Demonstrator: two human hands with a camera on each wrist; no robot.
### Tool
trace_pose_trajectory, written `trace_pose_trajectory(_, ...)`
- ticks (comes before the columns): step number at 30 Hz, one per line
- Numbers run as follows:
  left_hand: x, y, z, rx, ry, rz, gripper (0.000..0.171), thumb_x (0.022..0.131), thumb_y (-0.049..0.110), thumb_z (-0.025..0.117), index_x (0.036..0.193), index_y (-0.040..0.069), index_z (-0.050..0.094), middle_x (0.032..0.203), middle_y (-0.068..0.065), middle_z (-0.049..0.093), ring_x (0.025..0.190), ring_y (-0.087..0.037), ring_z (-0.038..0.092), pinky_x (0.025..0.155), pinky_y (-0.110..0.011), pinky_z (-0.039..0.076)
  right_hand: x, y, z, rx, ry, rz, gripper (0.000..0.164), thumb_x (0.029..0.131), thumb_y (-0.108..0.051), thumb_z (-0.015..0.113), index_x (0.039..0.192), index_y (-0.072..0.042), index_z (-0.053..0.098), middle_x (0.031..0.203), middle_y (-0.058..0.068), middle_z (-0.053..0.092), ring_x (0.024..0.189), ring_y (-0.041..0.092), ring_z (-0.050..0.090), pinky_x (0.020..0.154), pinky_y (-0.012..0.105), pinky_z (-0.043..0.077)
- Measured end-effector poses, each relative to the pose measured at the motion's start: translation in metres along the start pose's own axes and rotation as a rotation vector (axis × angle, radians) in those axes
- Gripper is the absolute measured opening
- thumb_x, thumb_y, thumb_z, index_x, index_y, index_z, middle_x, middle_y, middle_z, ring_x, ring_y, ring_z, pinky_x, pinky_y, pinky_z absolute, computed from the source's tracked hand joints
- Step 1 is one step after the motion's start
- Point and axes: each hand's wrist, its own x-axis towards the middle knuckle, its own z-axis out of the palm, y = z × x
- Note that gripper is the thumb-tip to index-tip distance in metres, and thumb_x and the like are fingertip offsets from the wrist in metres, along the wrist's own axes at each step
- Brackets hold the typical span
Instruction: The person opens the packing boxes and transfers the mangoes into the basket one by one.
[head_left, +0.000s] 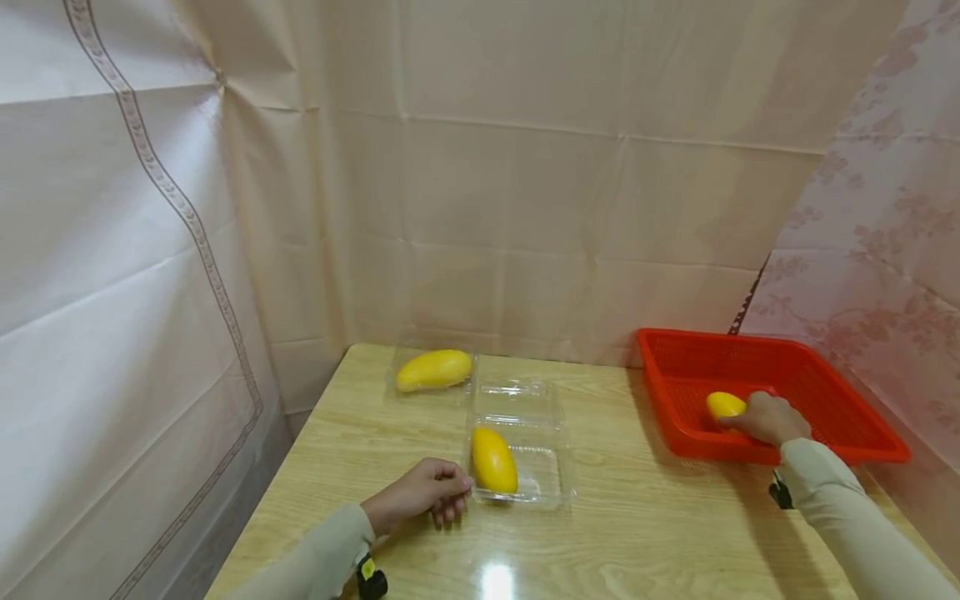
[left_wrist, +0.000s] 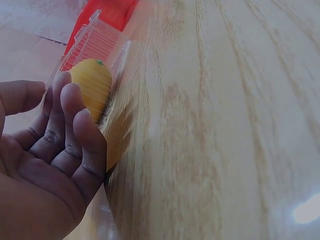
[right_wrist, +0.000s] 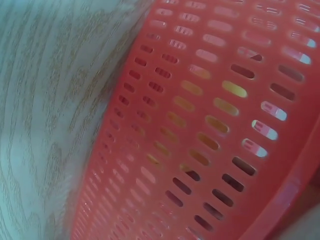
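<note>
My left hand (head_left: 422,495) is at the near left corner of an open clear plastic clamshell box (head_left: 540,472), thumb and forefinger pinching its edge. A yellow mango (head_left: 494,461) lies in that box's left side; the left wrist view shows the green stem spot on this mango (left_wrist: 93,82). Over on the right, my right hand (head_left: 772,418) reaches into a red plastic basket (head_left: 847,400) and grips another yellow mango (head_left: 726,406). In the right wrist view the basket's slotted wall (right_wrist: 200,100) hides that hand, with yellow showing through the slots.
At the table's far left, a longer yellow fruit (head_left: 435,370) sits in another clear plastic container. The wooden table (head_left: 600,542) ends at cloth hangings (head_left: 525,208) behind and on both sides. A reddish patch beside my right fingers in the basket is too small to identify.
</note>
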Motion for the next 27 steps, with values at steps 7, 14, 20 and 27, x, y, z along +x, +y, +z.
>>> trace_pose_trajectory(7, 0.0, -0.001, 0.001, -0.006, -0.001, -0.005, 0.034, 0.106, 0.025, 0.061, 0.104, -0.009, 0.066, 0.081, -0.006, 0.069, 0.063, -0.012, 0.058, 0.053, -0.025, 0.05, 0.004, 0.004, 0.003, 0.013, -0.013, 0.003, 0.045, 0.089, -0.046, 0.075, 0.079, -0.008, 0.053, 0.071, 0.002, 0.037, 0.066, 0.023, 0.046, 0.06, 0.036, 0.036)
trace_pose_trajectory(14, 0.0, 0.0, 0.001, -0.004, -0.001, -0.01, 0.035, 0.106, 0.027, 0.06, 0.105, -0.007, 0.066, 0.082, -0.007, 0.069, 0.064, -0.013, 0.058, 0.053, -0.025, 0.05, 0.005, 0.005, 0.004, 0.022, -0.036, 0.001, 0.046, 0.088, -0.046, 0.075, 0.082, -0.005, 0.055, 0.072, 0.003, 0.038, 0.068, 0.024, 0.047, 0.06, 0.035, 0.038)
trace_pose_trajectory(20, 0.001, -0.001, 0.0, 0.001, -0.002, 0.0, 0.034, 0.106, 0.026, 0.06, 0.105, -0.007, 0.066, 0.082, -0.006, 0.069, 0.063, -0.013, 0.058, 0.053, -0.026, 0.05, 0.01, 0.008, 0.004, 0.017, -0.037, 0.008, 0.05, 0.087, -0.047, 0.077, 0.086, -0.001, 0.058, 0.074, 0.005, 0.04, 0.07, 0.025, 0.05, 0.062, 0.037, 0.04)
trace_pose_trajectory(27, 0.0, 0.0, 0.0, -0.001, -0.005, -0.002, 0.034, 0.106, 0.025, 0.061, 0.104, -0.008, 0.066, 0.082, -0.007, 0.069, 0.064, -0.013, 0.058, 0.053, -0.025, 0.051, 0.013, 0.007, 0.004, -0.004, -0.048, 0.009, 0.046, 0.087, -0.046, 0.077, 0.083, -0.004, 0.059, 0.074, 0.005, 0.04, 0.07, 0.025, 0.049, 0.062, 0.038, 0.04)
